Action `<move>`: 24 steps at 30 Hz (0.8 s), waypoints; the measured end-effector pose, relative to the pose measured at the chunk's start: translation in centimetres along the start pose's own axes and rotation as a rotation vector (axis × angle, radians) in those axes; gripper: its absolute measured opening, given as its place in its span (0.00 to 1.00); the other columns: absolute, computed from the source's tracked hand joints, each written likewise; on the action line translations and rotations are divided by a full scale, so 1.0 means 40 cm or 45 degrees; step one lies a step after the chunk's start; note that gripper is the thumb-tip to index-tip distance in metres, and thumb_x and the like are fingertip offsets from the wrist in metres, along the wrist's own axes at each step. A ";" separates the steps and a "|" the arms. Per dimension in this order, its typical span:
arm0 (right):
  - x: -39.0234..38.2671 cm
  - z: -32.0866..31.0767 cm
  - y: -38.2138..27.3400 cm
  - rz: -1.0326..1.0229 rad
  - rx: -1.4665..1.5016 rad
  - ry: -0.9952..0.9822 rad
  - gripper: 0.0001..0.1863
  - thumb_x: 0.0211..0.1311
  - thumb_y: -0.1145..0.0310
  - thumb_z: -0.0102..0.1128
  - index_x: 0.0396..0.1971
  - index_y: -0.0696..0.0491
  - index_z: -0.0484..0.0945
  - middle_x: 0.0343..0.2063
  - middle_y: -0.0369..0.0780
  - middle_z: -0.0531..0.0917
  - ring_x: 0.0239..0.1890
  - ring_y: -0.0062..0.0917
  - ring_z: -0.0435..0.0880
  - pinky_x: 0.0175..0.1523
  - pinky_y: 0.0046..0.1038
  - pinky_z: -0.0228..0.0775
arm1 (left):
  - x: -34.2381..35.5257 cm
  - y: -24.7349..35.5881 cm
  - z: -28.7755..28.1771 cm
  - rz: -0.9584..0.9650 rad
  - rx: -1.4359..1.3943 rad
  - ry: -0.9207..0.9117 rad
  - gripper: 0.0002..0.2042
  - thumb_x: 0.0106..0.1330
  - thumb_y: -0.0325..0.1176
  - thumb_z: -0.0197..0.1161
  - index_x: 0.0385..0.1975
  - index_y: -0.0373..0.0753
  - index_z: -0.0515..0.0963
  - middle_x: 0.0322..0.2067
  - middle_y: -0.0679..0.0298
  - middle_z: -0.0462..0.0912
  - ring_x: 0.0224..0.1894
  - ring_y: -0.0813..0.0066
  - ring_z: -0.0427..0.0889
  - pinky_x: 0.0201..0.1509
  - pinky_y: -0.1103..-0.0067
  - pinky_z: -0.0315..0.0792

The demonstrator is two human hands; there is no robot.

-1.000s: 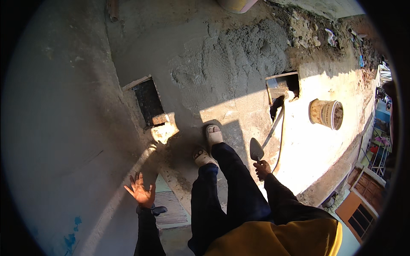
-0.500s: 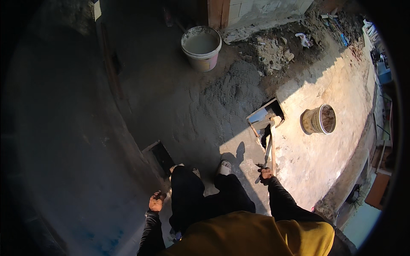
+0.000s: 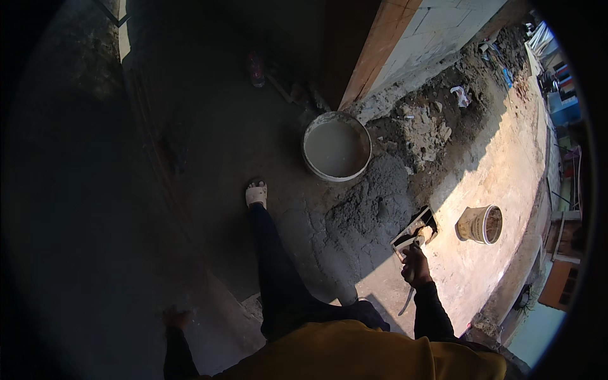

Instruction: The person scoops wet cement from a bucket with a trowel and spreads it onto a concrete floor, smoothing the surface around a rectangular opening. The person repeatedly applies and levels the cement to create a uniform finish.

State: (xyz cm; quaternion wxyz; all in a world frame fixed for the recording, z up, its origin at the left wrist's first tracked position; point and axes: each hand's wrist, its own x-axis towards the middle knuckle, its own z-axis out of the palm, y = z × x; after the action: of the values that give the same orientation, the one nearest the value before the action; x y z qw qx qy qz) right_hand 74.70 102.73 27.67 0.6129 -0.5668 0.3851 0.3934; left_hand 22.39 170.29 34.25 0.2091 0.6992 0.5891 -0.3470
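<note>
My right hand [image 3: 415, 269] is closed and hangs in front of a rectangular frame with a dark opening [image 3: 405, 239]. What its fingers grip is hidden; a thin, curved dark strip [image 3: 406, 303] shows below the hand. My left hand [image 3: 177, 317] is out to the left in deep shadow, its fingers too dark and blurred to read. Ahead, a round bucket [image 3: 337, 147] full of greyish liquid stands beside a spread heap of wet grey mortar [image 3: 373, 212].
A smaller yellowish bucket [image 3: 479, 225] stands on the sunlit floor at right. Rubble [image 3: 425, 136] lies along a block wall [image 3: 430, 38] with a brown post [image 3: 380, 50]. My foot in a pale slipper [image 3: 256, 194] is ahead on the shaded floor.
One leg has stepped forward. The large bucket and mortar now appear lower and nearer. My right hand has moved forward to the frame; my left hand has swung farther out to the left.
</note>
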 end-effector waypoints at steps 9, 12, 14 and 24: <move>0.417 0.441 -0.028 0.046 0.612 0.621 0.25 0.67 0.47 0.58 0.52 0.50 0.69 0.47 0.41 0.72 0.39 0.32 0.69 0.42 0.39 0.67 | 0.699 1.449 -0.334 1.106 -0.464 -0.109 0.33 0.75 0.47 0.61 0.74 0.35 0.66 0.72 0.47 0.70 0.74 0.48 0.68 0.76 0.65 0.64; 0.560 0.516 -0.092 -0.060 0.484 0.607 0.27 0.69 0.44 0.57 0.57 0.48 0.71 0.48 0.39 0.73 0.51 0.32 0.73 0.55 0.38 0.67 | 0.587 1.753 -0.324 1.403 -0.054 -0.197 0.35 0.73 0.45 0.63 0.75 0.35 0.64 0.75 0.47 0.65 0.76 0.47 0.64 0.78 0.66 0.61; 0.657 0.563 -0.144 -0.197 0.492 0.676 0.27 0.70 0.47 0.59 0.59 0.50 0.73 0.46 0.37 0.76 0.49 0.29 0.74 0.55 0.34 0.68 | 0.568 1.891 -0.294 1.572 0.130 -0.220 0.37 0.71 0.45 0.64 0.76 0.34 0.61 0.76 0.47 0.62 0.77 0.48 0.62 0.79 0.66 0.59; 0.797 0.735 -0.229 -0.262 1.021 0.395 0.24 0.78 0.50 0.49 0.57 0.55 0.78 0.51 0.41 0.85 0.51 0.32 0.84 0.61 0.37 0.75 | 0.672 2.163 -0.003 1.159 0.158 -0.775 0.48 0.61 0.47 0.71 0.75 0.23 0.57 0.72 0.38 0.66 0.75 0.47 0.66 0.77 0.67 0.61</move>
State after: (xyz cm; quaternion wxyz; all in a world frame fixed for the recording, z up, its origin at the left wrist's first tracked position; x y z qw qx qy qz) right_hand 96.43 133.10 3.76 0.7552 -0.3720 0.5363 0.0602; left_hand 107.99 169.71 4.60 0.4574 0.7623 0.1188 -0.4422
